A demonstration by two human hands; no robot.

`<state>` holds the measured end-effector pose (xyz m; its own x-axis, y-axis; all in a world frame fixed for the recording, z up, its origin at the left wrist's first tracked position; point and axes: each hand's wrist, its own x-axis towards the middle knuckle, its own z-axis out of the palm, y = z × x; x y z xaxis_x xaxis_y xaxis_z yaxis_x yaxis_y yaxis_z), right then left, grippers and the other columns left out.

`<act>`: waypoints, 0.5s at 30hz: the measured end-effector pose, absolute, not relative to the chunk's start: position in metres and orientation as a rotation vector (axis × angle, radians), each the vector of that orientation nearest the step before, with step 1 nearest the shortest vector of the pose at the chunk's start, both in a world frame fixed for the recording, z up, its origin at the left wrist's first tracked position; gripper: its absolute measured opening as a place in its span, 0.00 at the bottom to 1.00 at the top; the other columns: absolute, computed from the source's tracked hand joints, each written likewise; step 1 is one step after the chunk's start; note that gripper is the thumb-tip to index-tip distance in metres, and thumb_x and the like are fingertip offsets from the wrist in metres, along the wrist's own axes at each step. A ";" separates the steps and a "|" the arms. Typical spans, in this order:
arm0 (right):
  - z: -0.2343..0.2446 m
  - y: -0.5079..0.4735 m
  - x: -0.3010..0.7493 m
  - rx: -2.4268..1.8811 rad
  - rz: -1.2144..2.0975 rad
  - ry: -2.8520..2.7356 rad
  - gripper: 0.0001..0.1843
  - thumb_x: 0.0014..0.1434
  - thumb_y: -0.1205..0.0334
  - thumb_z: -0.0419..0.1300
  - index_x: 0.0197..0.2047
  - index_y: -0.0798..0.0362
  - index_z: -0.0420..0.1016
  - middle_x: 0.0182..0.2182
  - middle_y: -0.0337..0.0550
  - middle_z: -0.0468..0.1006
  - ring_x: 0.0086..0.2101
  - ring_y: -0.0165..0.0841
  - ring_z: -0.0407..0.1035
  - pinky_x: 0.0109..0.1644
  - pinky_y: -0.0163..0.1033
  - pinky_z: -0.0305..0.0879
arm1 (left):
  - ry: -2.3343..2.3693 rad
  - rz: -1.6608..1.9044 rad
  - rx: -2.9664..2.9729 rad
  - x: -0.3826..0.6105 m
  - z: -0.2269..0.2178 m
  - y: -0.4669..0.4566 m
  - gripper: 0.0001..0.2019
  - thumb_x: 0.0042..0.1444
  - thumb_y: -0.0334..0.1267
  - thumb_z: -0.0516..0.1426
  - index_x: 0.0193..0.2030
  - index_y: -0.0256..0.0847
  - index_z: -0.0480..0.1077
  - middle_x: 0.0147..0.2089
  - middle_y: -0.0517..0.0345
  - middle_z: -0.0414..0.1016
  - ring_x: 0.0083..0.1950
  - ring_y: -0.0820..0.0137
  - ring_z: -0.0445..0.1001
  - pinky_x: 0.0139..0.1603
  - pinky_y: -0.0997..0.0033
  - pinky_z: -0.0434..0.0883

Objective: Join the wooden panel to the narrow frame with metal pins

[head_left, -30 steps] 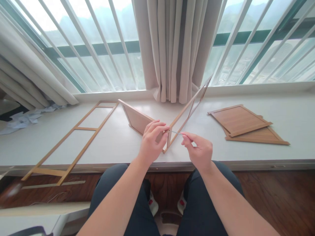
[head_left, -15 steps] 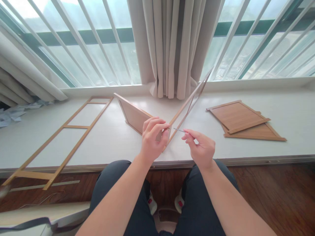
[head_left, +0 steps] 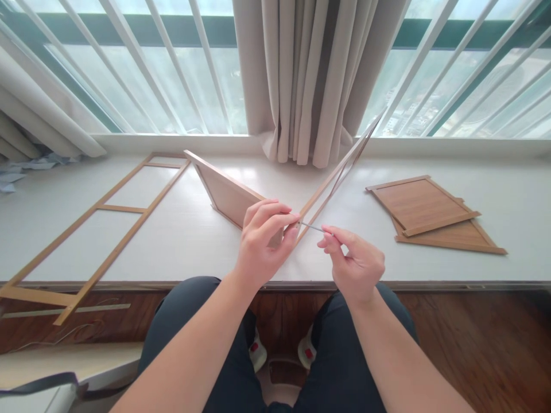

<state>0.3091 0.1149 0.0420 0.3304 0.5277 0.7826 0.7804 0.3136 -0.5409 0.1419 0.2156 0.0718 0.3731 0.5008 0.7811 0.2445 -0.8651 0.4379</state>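
Note:
My left hand is closed around the corner where a framed wooden panel meets a slender wooden frame. Both pieces stand on edge and form a V that opens away from me. Between the thumb and fingers of my right hand is a thin metal rod that looks like a hex key. Its tip reaches the joint beside my left fingertips, at a small hole or fitting. My fingers cover its other end.
To the left, a long ladder-like wooden frame lies over the white ledge's front edge. Two brown panels overlap on the right. A beige curtain hangs behind the V, before barred windows. My knees are against the ledge.
The hex key's tip has moved left and now meets the joint at the corner; before, a small gap separated them. The camera view has shifted slightly.

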 end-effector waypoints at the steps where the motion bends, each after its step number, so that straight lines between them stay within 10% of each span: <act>1: 0.042 0.115 0.309 -1.348 -0.258 -1.328 0.09 0.68 0.67 0.66 0.49 0.47 0.85 0.29 0.35 0.86 0.25 0.28 0.78 0.35 0.33 0.75 | 0.669 1.485 2.384 0.142 0.072 0.215 0.07 0.66 0.33 0.60 0.48 0.45 0.78 0.50 0.54 0.81 0.61 0.61 0.74 0.67 0.52 0.73; 15: 0.038 0.116 0.307 -1.281 -0.294 -1.361 0.14 0.66 0.70 0.66 0.52 0.46 0.84 0.29 0.35 0.85 0.26 0.28 0.78 0.35 0.34 0.76 | 0.677 1.499 2.350 0.142 0.070 0.215 0.07 0.66 0.34 0.60 0.47 0.45 0.79 0.50 0.53 0.82 0.61 0.61 0.74 0.67 0.52 0.73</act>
